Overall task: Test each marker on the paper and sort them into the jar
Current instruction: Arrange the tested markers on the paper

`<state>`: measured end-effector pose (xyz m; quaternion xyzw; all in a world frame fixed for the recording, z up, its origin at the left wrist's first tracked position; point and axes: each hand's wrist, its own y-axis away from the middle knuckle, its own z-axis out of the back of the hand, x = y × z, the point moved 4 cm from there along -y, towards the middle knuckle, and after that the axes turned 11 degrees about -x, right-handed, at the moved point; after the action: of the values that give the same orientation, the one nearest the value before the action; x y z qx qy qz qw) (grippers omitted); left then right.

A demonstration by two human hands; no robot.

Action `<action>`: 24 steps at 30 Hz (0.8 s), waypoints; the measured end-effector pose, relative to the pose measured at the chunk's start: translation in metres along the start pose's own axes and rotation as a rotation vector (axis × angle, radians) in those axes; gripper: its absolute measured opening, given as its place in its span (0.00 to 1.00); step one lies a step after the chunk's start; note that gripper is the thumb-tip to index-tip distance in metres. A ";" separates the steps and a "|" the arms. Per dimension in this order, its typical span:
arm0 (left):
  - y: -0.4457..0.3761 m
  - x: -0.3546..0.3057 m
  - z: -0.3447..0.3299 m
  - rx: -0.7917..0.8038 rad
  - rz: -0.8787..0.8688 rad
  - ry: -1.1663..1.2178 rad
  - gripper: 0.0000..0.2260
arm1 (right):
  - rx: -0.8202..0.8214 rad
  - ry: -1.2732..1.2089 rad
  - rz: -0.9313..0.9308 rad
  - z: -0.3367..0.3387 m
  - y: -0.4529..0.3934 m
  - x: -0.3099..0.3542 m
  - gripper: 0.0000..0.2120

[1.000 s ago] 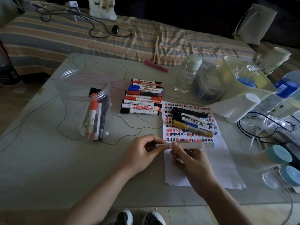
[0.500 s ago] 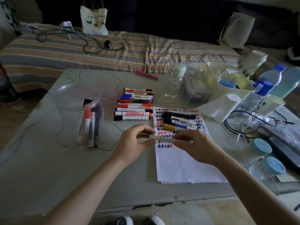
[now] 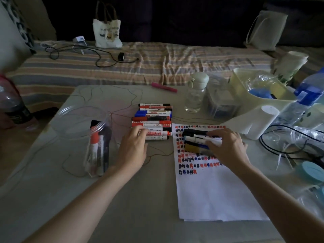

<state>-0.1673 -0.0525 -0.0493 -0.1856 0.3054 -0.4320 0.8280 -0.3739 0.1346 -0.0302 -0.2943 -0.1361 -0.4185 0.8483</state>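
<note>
A clear plastic jar [image 3: 70, 130] stands at the left with several markers [image 3: 98, 151] inside. A row of red, blue and black markers [image 3: 152, 118] lies mid-table. My left hand [image 3: 133, 149] reaches its near end and pinches the red-capped marker [image 3: 157, 133] there. The white paper [image 3: 210, 193] carries rows of test marks at its top. A small pile of markers [image 3: 194, 137] lies on it. My right hand [image 3: 228, 148] rests over that pile and holds a white marker [image 3: 213, 142] between thumb and fingers.
A pink marker [image 3: 164, 88] lies at the table's far edge. A small clear bottle [image 3: 194, 95], a pale bin [image 3: 263, 90], a paper roll [image 3: 256, 120], water bottles and black cables [image 3: 280, 149] crowd the right side. A striped bed lies beyond the table.
Both hands held one white marker above the paper. Now they have parted: the right carried it onto the pile on the paper, and the left moved up to the marker row.
</note>
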 end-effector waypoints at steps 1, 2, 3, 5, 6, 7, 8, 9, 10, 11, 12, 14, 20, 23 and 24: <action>-0.006 0.000 -0.001 -0.004 -0.011 -0.018 0.20 | -0.045 -0.030 0.046 0.003 0.003 0.004 0.11; -0.011 0.000 -0.002 -0.001 -0.016 -0.042 0.19 | -0.095 -0.064 0.108 0.006 0.008 0.008 0.10; -0.015 0.001 -0.004 0.006 -0.010 -0.068 0.18 | -0.138 -0.104 0.176 0.010 0.014 0.012 0.09; -0.021 0.001 -0.008 0.017 0.012 -0.108 0.16 | -0.190 -0.186 0.293 0.018 0.028 0.016 0.07; -0.023 0.001 -0.010 0.011 0.014 -0.126 0.15 | -0.190 -0.221 0.324 0.021 0.036 0.015 0.06; -0.023 0.001 -0.012 0.003 0.012 -0.145 0.15 | -0.183 -0.252 0.334 0.024 0.043 0.014 0.05; -0.024 0.001 -0.014 -0.008 0.006 -0.166 0.15 | -0.177 -0.280 0.335 0.027 0.050 0.012 0.05; -0.025 0.001 -0.016 -0.004 0.002 -0.191 0.14 | -0.175 -0.297 0.332 0.031 0.057 0.010 0.05; -0.025 0.002 -0.018 0.020 0.008 -0.218 0.14 | -0.179 -0.304 0.331 0.035 0.063 0.008 0.06; -0.025 0.003 -0.018 0.048 0.019 -0.239 0.13 | -0.180 -0.304 0.323 0.039 0.068 0.007 0.07; -0.025 0.004 -0.019 0.059 0.029 -0.241 0.13 | -0.174 -0.310 0.291 0.043 0.072 0.005 0.09; -0.022 -0.003 -0.013 0.029 0.029 -0.164 0.12 | -0.078 -0.402 0.098 0.044 0.075 -0.002 0.12; 0.021 -0.093 0.016 0.207 -0.045 0.475 0.10 | 0.364 -1.037 -0.549 0.035 0.102 0.020 0.19; 0.051 -0.120 0.025 0.339 -0.080 0.579 0.09 | 0.328 -1.022 -0.593 0.038 0.112 0.029 0.16; 0.057 -0.120 0.027 0.355 -0.058 0.583 0.09 | 0.307 -1.011 -0.626 0.039 0.115 0.029 0.16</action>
<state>-0.1679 0.0797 -0.0206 0.0843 0.4438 -0.5367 0.7126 -0.2645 0.1948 -0.0299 -0.2771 -0.6604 -0.4321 0.5481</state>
